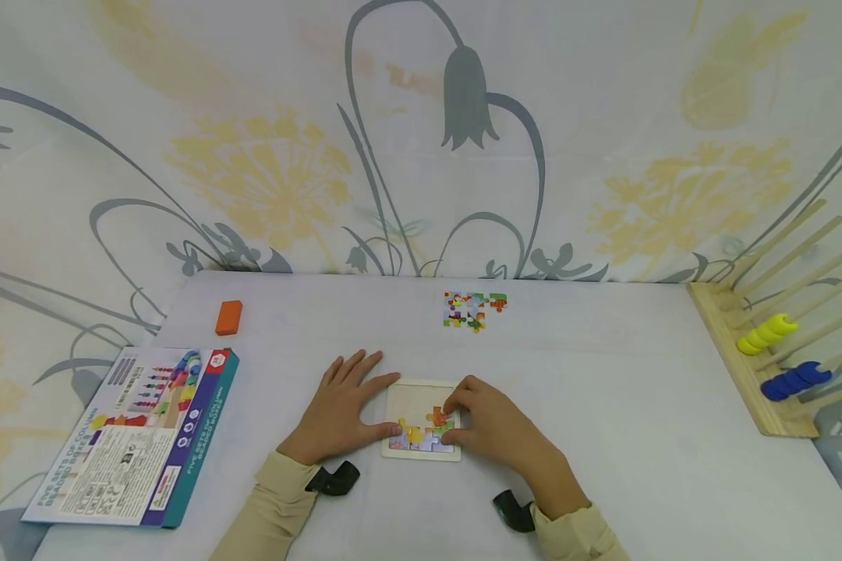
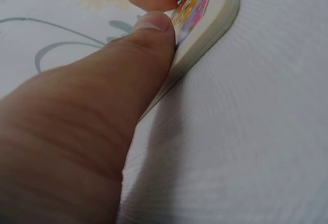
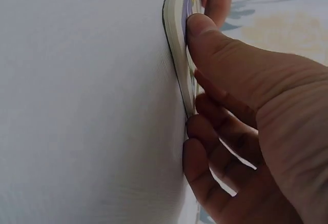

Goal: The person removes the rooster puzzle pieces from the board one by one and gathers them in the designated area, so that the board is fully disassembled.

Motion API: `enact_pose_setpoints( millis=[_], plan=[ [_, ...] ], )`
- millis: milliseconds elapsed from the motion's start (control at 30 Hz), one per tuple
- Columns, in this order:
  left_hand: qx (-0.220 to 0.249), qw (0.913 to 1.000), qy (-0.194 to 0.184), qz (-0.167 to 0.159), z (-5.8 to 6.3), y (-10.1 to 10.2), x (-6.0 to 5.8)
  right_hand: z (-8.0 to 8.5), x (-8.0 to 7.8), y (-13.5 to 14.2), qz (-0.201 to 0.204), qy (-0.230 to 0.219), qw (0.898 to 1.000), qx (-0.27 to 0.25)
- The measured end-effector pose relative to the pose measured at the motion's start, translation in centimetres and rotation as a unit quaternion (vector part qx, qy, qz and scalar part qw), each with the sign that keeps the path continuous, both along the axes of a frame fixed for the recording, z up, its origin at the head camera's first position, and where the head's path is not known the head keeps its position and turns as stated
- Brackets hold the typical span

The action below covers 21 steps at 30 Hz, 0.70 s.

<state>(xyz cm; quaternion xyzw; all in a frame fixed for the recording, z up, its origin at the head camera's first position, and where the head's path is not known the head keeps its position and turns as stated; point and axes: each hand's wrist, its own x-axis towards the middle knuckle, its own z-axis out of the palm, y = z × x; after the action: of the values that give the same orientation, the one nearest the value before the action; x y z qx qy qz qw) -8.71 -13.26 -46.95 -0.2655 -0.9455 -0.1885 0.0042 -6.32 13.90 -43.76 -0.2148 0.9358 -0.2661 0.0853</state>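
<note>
A small wooden puzzle tray lies on the table, its lower part filled with colourful jigsaw pieces. My left hand is spread at the tray's left side, fingers straight, with the thumb touching the frame near the lower left corner. At the right side, my right hand has curled fingers, thumb and index pinching an orange-and-green puzzle piece within the tray; the fingers partly cover it. In the right wrist view the thumb lies on the puzzle face and other fingertips meet the tray's edge.
More joined puzzle pieces lie behind the tray. An orange block and a printed toy box are at left. At right stands a wooden peg rack with yellow beads and blue beads.
</note>
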Motion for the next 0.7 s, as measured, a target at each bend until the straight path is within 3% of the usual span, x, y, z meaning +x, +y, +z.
enact_pose_setpoints(
  millis=[233, 700],
  plan=[
    [-0.004, 1.0, -0.007, 0.004, -0.07, -0.01, -0.03, 0.49, 0.13, -0.48, -0.034, -0.016, 0.999, 0.0],
    [-0.002, 0.9999, -0.014, 0.004, -0.09, -0.03, -0.01, 0.56, 0.13, -0.53, -0.043, -0.036, 0.998, 0.0]
  ],
)
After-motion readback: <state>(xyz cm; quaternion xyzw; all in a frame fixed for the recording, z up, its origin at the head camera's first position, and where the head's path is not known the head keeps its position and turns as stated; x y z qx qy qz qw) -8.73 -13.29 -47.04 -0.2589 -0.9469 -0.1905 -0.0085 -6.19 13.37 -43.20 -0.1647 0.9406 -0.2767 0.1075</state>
